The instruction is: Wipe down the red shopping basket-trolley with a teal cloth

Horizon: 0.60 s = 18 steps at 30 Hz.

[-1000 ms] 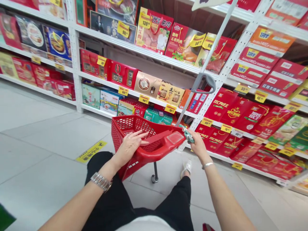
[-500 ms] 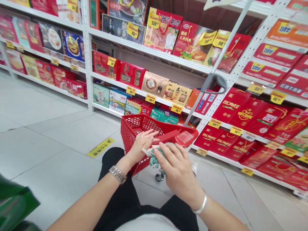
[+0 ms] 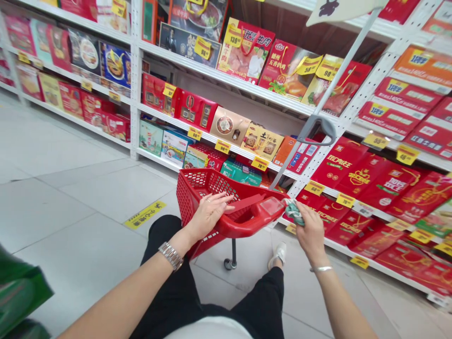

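Observation:
A red plastic shopping basket on wheels stands tilted in front of my knees, its grey pull handle reaching up to the right. My left hand, a metal watch on its wrist, grips the basket's near rim with the fingers curled over it. My right hand, with a silver bangle on the wrist, is closed on a crumpled green-and-white cloth and presses it against the basket's right corner by the folded red handle.
White shelves full of red and coloured gift boxes with yellow price tags run across the back and right. A yellow floor sticker lies on the grey tiles to the left. A green package shows at the bottom-left corner.
My right hand with the cloth went from the basket's right corner to the near rim beside my left hand, then back out to the right corner. My left hand stayed on the rim.

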Each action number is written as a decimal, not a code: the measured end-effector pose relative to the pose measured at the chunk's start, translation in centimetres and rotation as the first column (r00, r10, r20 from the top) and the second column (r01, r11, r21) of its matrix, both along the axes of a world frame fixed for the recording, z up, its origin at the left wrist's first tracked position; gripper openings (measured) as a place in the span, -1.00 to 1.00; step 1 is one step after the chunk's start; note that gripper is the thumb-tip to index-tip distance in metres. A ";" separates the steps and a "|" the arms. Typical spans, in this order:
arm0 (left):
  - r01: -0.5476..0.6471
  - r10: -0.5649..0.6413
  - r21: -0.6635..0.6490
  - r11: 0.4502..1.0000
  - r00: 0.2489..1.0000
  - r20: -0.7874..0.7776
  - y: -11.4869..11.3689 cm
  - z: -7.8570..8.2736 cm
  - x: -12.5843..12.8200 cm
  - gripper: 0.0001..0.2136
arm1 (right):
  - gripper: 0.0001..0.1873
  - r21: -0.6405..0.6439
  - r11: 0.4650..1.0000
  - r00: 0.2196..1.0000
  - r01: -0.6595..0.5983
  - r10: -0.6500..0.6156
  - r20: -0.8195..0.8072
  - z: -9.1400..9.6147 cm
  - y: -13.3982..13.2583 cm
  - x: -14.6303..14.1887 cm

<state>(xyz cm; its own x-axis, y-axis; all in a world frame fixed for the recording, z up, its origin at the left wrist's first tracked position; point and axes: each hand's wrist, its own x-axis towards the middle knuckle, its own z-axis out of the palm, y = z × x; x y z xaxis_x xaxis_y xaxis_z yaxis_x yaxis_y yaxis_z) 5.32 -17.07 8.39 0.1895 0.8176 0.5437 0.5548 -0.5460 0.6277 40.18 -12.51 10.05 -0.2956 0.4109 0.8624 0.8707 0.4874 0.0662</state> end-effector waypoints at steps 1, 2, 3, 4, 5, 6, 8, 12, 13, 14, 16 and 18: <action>0.001 -0.001 0.000 1.000 1.000 0.007 0.0 0.0 0.0 -0.44 | -0.38 0.018 0.999 0.999 -0.033 0.034 -0.015 0.8 -1.1 -0.8; 0.003 -0.003 0.002 1.000 1.000 0.011 -0.1 0.0 0.0 -0.44 | -0.37 0.039 0.996 0.996 -0.084 0.084 -0.013 1.7 -2.5 -2.1; 0.003 -0.003 0.005 1.000 1.000 0.015 0.0 -0.1 0.0 -0.44 | -0.35 0.050 0.985 0.986 -0.165 0.164 0.010 2.4 -4.2 -3.6; 0.001 -0.001 0.008 1.000 1.000 0.016 0.0 -0.2 0.1 -0.44 | -0.32 0.039 0.967 0.967 -0.251 0.249 0.058 3.0 -6.0 -5.3; -0.004 0.004 0.013 1.000 1.000 0.015 0.2 -0.3 0.1 -0.44 | -0.30 0.028 0.944 0.939 -0.327 0.322 0.121 3.4 -7.6 -7.1; -0.010 0.010 0.020 1.000 1.000 0.013 0.4 -0.6 0.1 -0.43 | -0.29 0.004 0.923 0.905 -0.386 0.377 0.194 3.5 -9.1 -8.9; -0.024 0.024 0.040 0.999 1.000 0.009 0.8 -1.1 0.0 -0.42 | -0.33 -0.078 0.908 0.854 -0.412 0.414 0.316 3.1 -10.9 -11.7; -0.014 0.014 0.058 0.998 1.000 -0.007 1.2 -1.6 -0.3 -0.41 | -0.34 -0.129 0.909 0.844 -0.395 0.415 0.340 1.6 -10.5 -12.9; -0.008 0.009 0.055 0.998 1.000 -0.009 1.1 -1.5 -0.4 -0.40 | -0.30 -0.141 0.909 0.853 -0.393 0.417 0.315 1.4 -9.8 -12.4; -0.002 0.003 0.049 0.999 1.000 -0.012 1.0 -1.4 -0.5 -0.41 | -0.26 -0.154 0.909 0.862 -0.388 0.417 0.288 1.2 -9.1 -11.6; 0.004 -0.004 0.032 0.999 1.000 -0.016 0.6 -0.9 -0.6 -0.42 | -0.21 -0.178 0.911 0.879 -0.372 0.407 0.248 1.2 -7.3 -9.5; 0.008 -0.007 0.017 1.000 1.000 -0.019 0.4 -0.5 -0.6 -0.43 | -0.19 -0.186 0.920 0.897 -0.344 0.381 0.225 1.1 -5.2 -7.3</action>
<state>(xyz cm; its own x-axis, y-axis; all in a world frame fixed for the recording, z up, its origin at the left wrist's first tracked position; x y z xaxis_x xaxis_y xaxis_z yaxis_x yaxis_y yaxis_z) 4.77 -16.71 7.87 0.2060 0.8066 0.5540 0.5624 -0.5609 0.6076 32.85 -17.73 11.12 -0.6463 0.3425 0.6819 0.5946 0.7861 0.1687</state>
